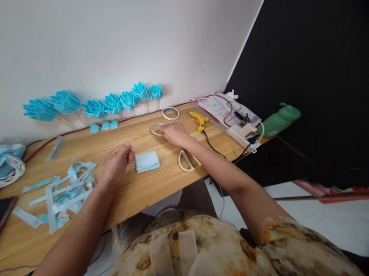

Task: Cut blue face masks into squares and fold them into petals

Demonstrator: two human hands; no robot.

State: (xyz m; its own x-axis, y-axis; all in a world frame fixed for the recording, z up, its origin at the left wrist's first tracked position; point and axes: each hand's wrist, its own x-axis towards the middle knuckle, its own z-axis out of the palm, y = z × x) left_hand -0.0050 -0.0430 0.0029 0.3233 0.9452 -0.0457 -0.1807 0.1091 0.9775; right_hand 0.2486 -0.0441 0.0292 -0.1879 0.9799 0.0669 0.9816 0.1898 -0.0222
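Observation:
My right hand (pixel 175 133) reaches across the wooden table with its fingers pinched at the right edge of a thin white ring (pixel 155 129), which looks like a tape roll. My left hand (pixel 120 157) is closed, fingers curled in; whether anything small is inside is hidden. Just right of it lies a stack of pale blue cut fabric pieces (pixel 148 161), like face-mask material. White-handled scissors (pixel 185 162) rest below my right forearm, their blades partly covered by it. Behind the first ring is a second white tape roll (pixel 170 113).
Several blue flowers (pixel 113 104) on sticks lean against the wall, with small blue folded pieces (pixel 106 125) before them. Fabric strips (pixel 53 199) lie left. A yellow glue gun (pixel 199 120), power strip (pixel 242 136), papers (pixel 218 107) and green bottle (pixel 278 121) are right.

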